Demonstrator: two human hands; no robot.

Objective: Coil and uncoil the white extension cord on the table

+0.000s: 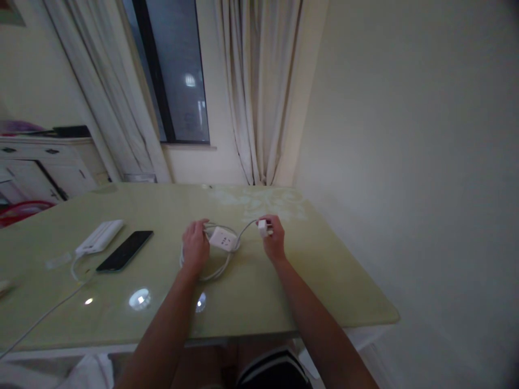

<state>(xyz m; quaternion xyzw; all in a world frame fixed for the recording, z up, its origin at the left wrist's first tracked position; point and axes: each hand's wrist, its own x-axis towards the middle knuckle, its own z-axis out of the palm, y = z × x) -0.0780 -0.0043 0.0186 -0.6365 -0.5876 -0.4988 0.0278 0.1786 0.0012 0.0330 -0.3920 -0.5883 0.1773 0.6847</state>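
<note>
My right hand is closed around a white power plug, its prongs pointing right. From the plug a thin white cord runs left to a small white socket block with outlet holes on its face. Loops of the same cord lie coiled around the block on the table. My left hand is closed at the left side of the coil, gripping the looped cord beside the block. Its fingertips are partly hidden behind the hand.
A white power strip with a cable lies at the left, beside a black smartphone. The glossy green tabletop ends near a wall on the right. Curtains hang behind it, and a white cabinet stands at the back left.
</note>
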